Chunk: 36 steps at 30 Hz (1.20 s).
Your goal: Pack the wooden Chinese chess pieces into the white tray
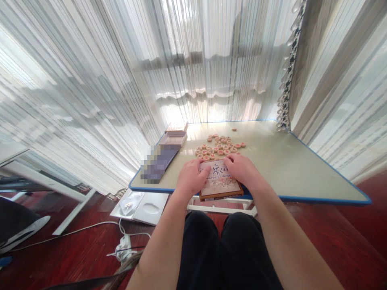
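A flat Chinese chess box point(220, 188) with a pale printed top and brown edges lies at the table's near edge, partly jutting over it. My left hand point(192, 177) grips its left side, with the thumb on the top face. Around the far right corner, my right hand point(243, 169) holds the same box. Just beyond it, round wooden chess pieces point(220, 152) with red and dark characters lie scattered. One lone chess piece point(234, 129) sits further back. The undersides of both hands' fingers are partly hidden.
The pale table point(290, 161) has a blue rim. On its left are an open shallow tray point(173, 139) and a pixelated dark flat object point(163, 163). Sheer curtains point(205, 80) hang behind. A power strip point(123, 247) with cables lies on the red floor at left.
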Motion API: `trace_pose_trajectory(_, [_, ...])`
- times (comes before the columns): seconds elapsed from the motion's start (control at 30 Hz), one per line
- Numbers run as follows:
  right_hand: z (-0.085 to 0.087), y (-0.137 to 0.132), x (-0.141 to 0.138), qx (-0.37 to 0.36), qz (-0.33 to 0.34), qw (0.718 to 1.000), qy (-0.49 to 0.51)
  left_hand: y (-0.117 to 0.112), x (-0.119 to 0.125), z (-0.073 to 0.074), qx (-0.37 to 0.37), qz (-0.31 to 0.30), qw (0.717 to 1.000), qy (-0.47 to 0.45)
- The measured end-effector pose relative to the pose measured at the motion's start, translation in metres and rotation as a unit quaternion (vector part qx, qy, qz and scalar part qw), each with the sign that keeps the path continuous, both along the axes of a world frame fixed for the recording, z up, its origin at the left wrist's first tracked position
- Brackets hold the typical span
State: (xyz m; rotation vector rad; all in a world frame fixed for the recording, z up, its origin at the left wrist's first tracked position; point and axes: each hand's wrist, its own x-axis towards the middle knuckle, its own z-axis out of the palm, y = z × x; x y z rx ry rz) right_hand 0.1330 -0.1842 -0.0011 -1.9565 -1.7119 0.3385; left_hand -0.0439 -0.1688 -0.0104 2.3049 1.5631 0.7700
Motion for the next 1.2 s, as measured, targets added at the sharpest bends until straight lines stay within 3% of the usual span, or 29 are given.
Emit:
trace_pose_trajectory(0.23, [-0.003, 0.003, -0.002, 0.01, 0.003, 1.0, 0.015, 0.001, 0.003, 0.002, 0.003, -0.004, 1.0, 0.005])
trace_pose_trajectory(0.5, [-0.005, -0.003, -0.006, 0.034, 0.003, 0.996, 0.085, -0.002, -0.002, 0.0, -0.004, -0.046, 0.994, -0.099])
trace_pose_trajectory(0.73, [-0.008, 0.0, -0.002, 0.028, 0.063, 0.985, 0.16, -0.002, -0.004, -0.002, 0.0, -0.076, 0.989, -0.125])
trace_pose_trajectory(0.87, [-0.01, -0.001, 0.0, 0.031, 0.104, 0.968, 0.228, -0.004, -0.005, -0.002, -0.007, -0.099, 0.984, -0.148])
trace_pose_trajectory(1.03, [-0.016, -0.005, 0.001, 0.024, 0.095, 0.933, 0.345, -0.005, -0.007, 0.0, -0.024, -0.1, 0.976, -0.191])
trace_pose_trajectory(1.13, [-0.016, -0.007, 0.0, 0.027, 0.089, 0.916, 0.39, -0.003, -0.008, -0.003, -0.076, -0.098, 0.963, -0.238])
trace_pose_trajectory(1.2, [-0.015, -0.007, -0.001, 0.029, 0.081, 0.912, 0.401, 0.0, -0.009, -0.005, -0.13, -0.103, 0.939, -0.3])
